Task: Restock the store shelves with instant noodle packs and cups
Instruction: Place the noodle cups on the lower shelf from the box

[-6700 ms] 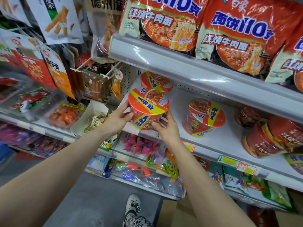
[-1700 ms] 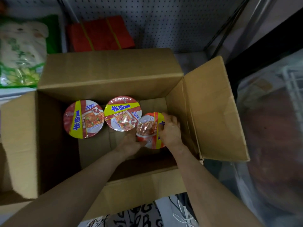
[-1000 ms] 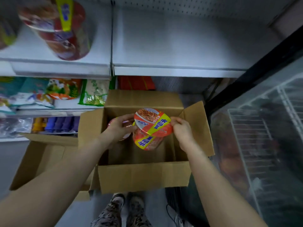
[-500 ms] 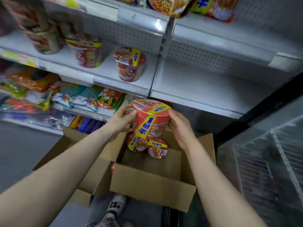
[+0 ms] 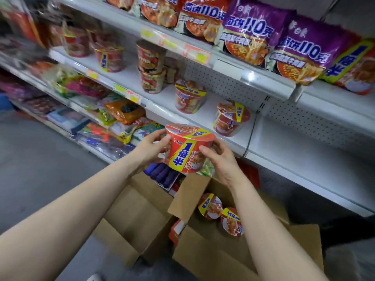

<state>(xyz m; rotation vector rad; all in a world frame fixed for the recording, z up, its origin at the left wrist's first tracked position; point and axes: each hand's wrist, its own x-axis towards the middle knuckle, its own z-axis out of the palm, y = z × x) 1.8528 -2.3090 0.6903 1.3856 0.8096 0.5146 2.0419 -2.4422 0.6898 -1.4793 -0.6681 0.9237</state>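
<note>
A red instant noodle cup [image 5: 185, 148] with a yellow band is held upright between both hands, just below the front edge of the white middle shelf [image 5: 203, 116]. My left hand [image 5: 151, 148] grips its left side and my right hand [image 5: 220, 161] grips its right side. Two more cups [image 5: 211, 205] [image 5: 232, 221] lie in the open cardboard box [image 5: 203, 258] on the floor under my arms. On the shelf stand several cups, the nearest ones [image 5: 189, 96] [image 5: 231, 117] right above the held cup.
Red and purple noodle packs [image 5: 251, 33] fill the top shelf. Snack bags [image 5: 125, 112] crowd the lower shelves at left. A second, open cardboard box [image 5: 138, 211] sits left of the first. The white shelf section at right [image 5: 304, 151] is bare. Grey floor lies at left.
The cup has come up out of the box and now sits higher, close to the middle shelf's edge. The view has turned up and left toward the stocked shelves.
</note>
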